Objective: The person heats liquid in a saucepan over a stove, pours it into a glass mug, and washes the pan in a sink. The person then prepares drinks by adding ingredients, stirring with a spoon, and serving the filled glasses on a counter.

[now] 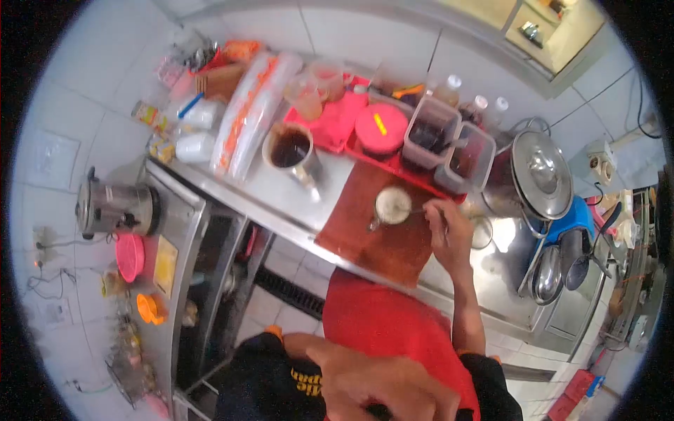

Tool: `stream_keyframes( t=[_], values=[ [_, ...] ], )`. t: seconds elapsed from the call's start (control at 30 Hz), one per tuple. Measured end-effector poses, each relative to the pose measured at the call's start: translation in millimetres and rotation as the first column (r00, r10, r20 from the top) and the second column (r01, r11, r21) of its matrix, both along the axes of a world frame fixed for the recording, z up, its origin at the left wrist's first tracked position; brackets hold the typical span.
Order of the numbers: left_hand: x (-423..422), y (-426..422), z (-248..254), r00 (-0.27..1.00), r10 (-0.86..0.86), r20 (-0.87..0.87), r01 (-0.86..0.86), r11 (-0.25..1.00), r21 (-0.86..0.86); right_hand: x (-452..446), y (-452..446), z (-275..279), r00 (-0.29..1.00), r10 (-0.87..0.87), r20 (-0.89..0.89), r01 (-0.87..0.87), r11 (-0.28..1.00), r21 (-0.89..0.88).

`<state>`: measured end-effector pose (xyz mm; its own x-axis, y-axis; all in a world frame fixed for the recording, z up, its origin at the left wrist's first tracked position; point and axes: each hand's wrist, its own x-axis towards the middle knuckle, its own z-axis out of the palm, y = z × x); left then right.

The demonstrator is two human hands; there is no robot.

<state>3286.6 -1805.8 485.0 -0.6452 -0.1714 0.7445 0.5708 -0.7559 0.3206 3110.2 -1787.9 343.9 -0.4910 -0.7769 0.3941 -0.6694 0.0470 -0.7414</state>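
A glass mug with pale, creamy contents stands on a brown mat at the counter's front. My right hand is closed on the handle of a thin spoon, whose lower end dips into the mug. Close to the camera, my left hand is raised in front of the red apron. Its fingers are curled, and a dark patch shows beneath them; what they hold, if anything, is hidden. To the mug's left is a metal jug of dark liquid.
Behind the mat, a red tray carries a red-lidded tub and clear plastic containers. A large lidded pot stands at right, beside metal bowls. Sleeved cups lie at back left. An electric urn is far left.
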Motion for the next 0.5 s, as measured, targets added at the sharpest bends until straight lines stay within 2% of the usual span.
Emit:
stream_keyframes(
  t=[0.03, 0.07, 0.13, 0.17, 0.2, 0.27, 0.33, 0.43, 0.5],
  values=[
    [1.4, -1.2, -1.2, 1.000, 0.006, -0.002, -0.006, 0.998, -0.065, -0.2, 1.4, -0.4, 0.992, -0.091, 0.091, 0.093, 0.995, -0.025],
    [0.3, -3.7, 1.0, 1.000, 0.003, -0.002, -0.003, 0.994, -0.113, -2.1, 1.6, -3.3, 0.991, -0.105, 0.082, 0.109, 0.993, -0.053],
    [-1.1, -6.8, 8.9, 1.000, -0.007, 0.003, 0.007, 0.981, -0.196, -5.7, 5.5, -17.1, 0.894, -0.206, 0.397, 0.234, 0.972, -0.024],
    [-1.2, -7.9, 11.7, 1.000, -0.012, 0.006, 0.013, 0.975, -0.220, -7.7, 5.1, -24.7, 0.864, -0.238, 0.445, 0.271, 0.963, -0.011],
    [-0.6, -9.1, 14.4, 1.000, -0.015, 0.011, 0.017, 0.971, -0.239, -7.8, 6.7, -31.1, 0.859, -0.248, 0.449, 0.276, 0.961, 0.002],
    [-0.2, -11.6, 18.7, 1.000, -0.016, 0.027, 0.023, 0.962, -0.272, -9.3, 6.1, -36.9, 0.745, -0.211, 0.632, 0.307, 0.951, -0.045],
    [2.0, -15.3, 20.8, 0.999, -0.007, 0.048, 0.021, 0.955, -0.296, -9.8, 9.2, -40.1, 0.685, -0.244, 0.687, 0.349, 0.937, -0.016],
    [8.1, -18.9, 17.2, 0.997, 0.002, 0.078, 0.022, 0.955, -0.295, -15.6, 12.6, -43.3, 0.588, -0.185, 0.787, 0.387, 0.919, -0.074],
    [14.0, -18.7, 9.4, 0.983, 0.074, 0.166, -0.032, 0.970, -0.243, -18.4, 14.4, -43.3, 0.538, -0.185, 0.823, 0.403, 0.914, -0.058]
  ],
)
